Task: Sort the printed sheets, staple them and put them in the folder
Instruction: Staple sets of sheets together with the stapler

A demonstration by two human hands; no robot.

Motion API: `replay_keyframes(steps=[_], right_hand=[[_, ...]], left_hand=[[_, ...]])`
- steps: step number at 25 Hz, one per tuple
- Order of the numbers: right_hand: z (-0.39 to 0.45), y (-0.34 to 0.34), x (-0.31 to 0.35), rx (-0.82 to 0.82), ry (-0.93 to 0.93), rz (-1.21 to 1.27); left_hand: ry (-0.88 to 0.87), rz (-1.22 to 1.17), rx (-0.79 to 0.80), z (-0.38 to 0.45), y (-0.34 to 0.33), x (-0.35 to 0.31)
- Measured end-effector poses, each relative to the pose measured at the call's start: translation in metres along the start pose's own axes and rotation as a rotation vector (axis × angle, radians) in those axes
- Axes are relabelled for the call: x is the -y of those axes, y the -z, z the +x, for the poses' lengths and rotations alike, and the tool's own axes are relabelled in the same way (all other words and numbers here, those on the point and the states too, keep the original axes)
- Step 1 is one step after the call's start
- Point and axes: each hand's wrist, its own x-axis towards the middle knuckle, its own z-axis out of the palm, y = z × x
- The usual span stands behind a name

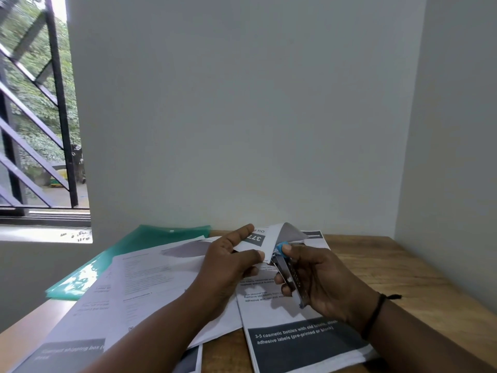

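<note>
Several printed sheets [150, 286] lie spread over the wooden table [390, 267]. My left hand [231, 265] pinches the lifted corner of a set of sheets [258, 244], thumb under and fingers on top. My right hand [320, 281] grips a small metal stapler [286, 273] with a blue tip, its jaws at that corner's edge and my thumb on the blue end. A translucent green folder [134, 246] lies flat at the back left, partly covered by sheets. Another printed sheet [301, 337] with a dark band lies under my right wrist.
A wall stands right behind the table and another closes the right side. A barred window [40, 117] is at the left. Bare wood shows on the right part of the table.
</note>
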Motion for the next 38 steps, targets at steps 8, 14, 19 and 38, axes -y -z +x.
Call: replay_keyframes(steps=[8, 14, 19, 38], right_hand=[[-0.002, -0.003, -0.002, -0.006, -0.013, 0.049], [-0.001, -0.006, -0.005, -0.018, -0.006, -0.004], [0.001, -0.006, -0.007, -0.016, 0.035, -0.059], [0.015, 0.051, 0.019, -0.276, 0.104, -0.019]], left_hand=[[-0.106, 0.338, 0.071, -0.005, -0.003, 0.003], [-0.164, 0.423, 0.115, -0.006, -0.002, 0.005], [-0.179, 0.432, 0.129, -0.005, -0.002, 0.005], [-0.220, -0.002, 0.090, 0.002, 0.011, -0.003]])
